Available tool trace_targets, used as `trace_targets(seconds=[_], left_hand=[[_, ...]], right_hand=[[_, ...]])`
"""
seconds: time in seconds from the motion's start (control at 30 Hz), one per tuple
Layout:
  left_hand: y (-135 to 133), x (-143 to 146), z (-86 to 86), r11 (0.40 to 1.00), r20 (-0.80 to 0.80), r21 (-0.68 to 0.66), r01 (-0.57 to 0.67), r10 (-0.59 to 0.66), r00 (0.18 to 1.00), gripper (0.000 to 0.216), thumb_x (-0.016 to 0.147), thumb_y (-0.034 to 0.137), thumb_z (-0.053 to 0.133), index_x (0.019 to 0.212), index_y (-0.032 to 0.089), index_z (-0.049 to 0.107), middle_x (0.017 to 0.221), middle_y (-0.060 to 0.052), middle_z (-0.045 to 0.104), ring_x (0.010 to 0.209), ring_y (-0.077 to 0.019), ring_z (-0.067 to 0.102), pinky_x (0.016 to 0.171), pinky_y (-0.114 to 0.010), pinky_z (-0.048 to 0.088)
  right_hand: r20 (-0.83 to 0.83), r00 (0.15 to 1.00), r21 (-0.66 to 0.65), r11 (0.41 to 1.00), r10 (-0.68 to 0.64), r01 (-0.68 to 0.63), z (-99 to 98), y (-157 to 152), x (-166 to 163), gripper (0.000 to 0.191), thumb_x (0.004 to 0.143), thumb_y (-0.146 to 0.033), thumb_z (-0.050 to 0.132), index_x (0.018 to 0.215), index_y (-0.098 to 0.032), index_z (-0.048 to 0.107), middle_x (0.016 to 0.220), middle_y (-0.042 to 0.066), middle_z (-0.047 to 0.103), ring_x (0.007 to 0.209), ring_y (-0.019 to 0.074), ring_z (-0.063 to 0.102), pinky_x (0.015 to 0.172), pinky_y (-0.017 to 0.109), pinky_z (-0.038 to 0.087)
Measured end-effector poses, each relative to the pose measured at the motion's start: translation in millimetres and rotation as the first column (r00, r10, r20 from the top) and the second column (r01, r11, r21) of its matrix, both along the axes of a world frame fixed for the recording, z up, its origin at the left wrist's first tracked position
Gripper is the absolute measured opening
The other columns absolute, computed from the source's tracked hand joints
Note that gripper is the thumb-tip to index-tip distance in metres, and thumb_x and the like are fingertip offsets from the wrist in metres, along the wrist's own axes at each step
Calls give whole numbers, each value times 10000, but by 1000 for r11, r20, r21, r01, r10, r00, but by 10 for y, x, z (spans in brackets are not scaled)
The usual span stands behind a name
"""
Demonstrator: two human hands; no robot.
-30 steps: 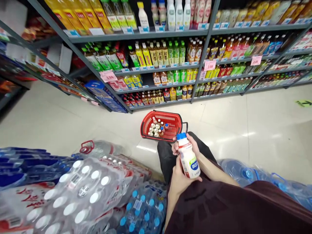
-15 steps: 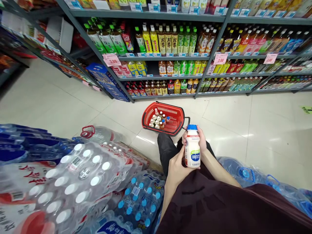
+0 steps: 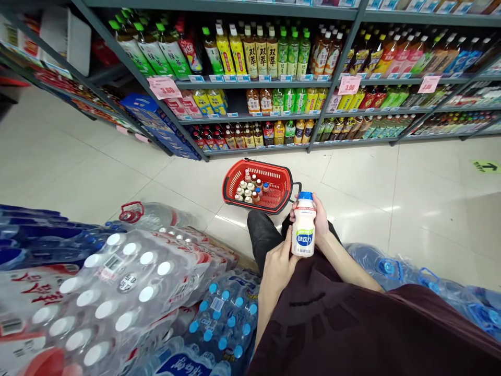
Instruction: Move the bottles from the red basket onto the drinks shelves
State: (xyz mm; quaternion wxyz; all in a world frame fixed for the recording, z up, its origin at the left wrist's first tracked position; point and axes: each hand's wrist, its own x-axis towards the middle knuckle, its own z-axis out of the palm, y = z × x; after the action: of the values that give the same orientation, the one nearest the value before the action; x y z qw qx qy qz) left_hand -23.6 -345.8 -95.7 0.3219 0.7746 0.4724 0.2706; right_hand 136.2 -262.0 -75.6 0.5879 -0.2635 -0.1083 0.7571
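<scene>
A white drink bottle (image 3: 303, 222) with a blue cap and a blue-and-green label stands upright between my two hands in front of my body. My left hand (image 3: 278, 261) grips its lower left side, thumb and fingers against the base. Around the upper right side is my right hand (image 3: 320, 216), its fingers partly hidden behind the bottle. Just beyond my knees, a red shopping basket (image 3: 282, 180) with a black rim and handle rests on the floor. Several small bottles (image 3: 250, 189) with white, brown and blue caps stand in its left part.
Shelves of bottled drinks (image 3: 260, 52) with price tags line the far side. Shrink-wrapped packs of white-capped bottles (image 3: 117, 292) and blue-capped water bottles (image 3: 225, 318) are stacked at my left. Large water jugs (image 3: 387, 269) stand at my right. A blue carton stack (image 3: 156, 122) sits by the shelf end.
The bottle stays in both hands, turned slightly so its label faces a little differently. My view has shifted, and the shelves sit higher in the picture.
</scene>
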Motion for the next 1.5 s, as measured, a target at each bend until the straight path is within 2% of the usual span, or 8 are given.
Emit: trace_targets(seconds=[0.27, 0.4, 0.87, 1.3, 1.5], left_hand=[[15, -4, -2, 998, -104, 67, -3, 10, 995, 642, 1047, 260, 464, 1636, 179, 223, 1061, -114, 796, 857, -239, 773, 743, -311, 572], [14, -15, -16, 995, -121, 98, 0, 12, 993, 651, 1047, 266, 465, 1641, 180, 211, 1020, -100, 797, 826, -239, 769, 724, -310, 565], [9, -29, -102, 982, -65, 190, 0, 13, 998, 673, 969, 257, 611, 1592, 204, 363, 1042, -91, 799, 863, -238, 770, 745, -322, 600], [-3, -15, -87, 968, -51, 248, -23, 37, 998, 786, 889, 259, 706, 1590, 180, 359, 957, -75, 793, 800, -224, 762, 729, -312, 604], [-8, -18, -122, 951, -73, 310, -20, 45, 996, 797, 886, 273, 729, 1585, 164, 361, 909, -62, 786, 751, -216, 751, 697, -307, 594]], right_hand=[[-11, 1000, -33, 999, 0, -1, 9, -1, 34, 402, 1017, -473, 432, 1175, -172, 647, 899, 57, 775, 772, 215, 744, 636, 329, 634], [-21, 999, -18, 999, 26, -27, 32, 2, 45, 381, 1015, -454, 434, 1174, -177, 642, 892, 45, 768, 742, 209, 737, 612, 328, 632], [44, 997, 6, 998, 64, -65, 86, -24, 89, 328, 975, -455, 478, 1113, -204, 637, 786, 30, 734, 685, 211, 717, 576, 335, 634], [41, 995, 19, 996, 86, -87, 115, -37, 63, 308, 962, -477, 537, 1068, -209, 647, 789, 12, 728, 691, 194, 718, 577, 307, 625], [33, 997, 70, 995, 67, -70, 93, -41, 48, 298, 968, -462, 542, 1070, -205, 653, 806, 12, 725, 716, 184, 716, 583, 285, 626]])
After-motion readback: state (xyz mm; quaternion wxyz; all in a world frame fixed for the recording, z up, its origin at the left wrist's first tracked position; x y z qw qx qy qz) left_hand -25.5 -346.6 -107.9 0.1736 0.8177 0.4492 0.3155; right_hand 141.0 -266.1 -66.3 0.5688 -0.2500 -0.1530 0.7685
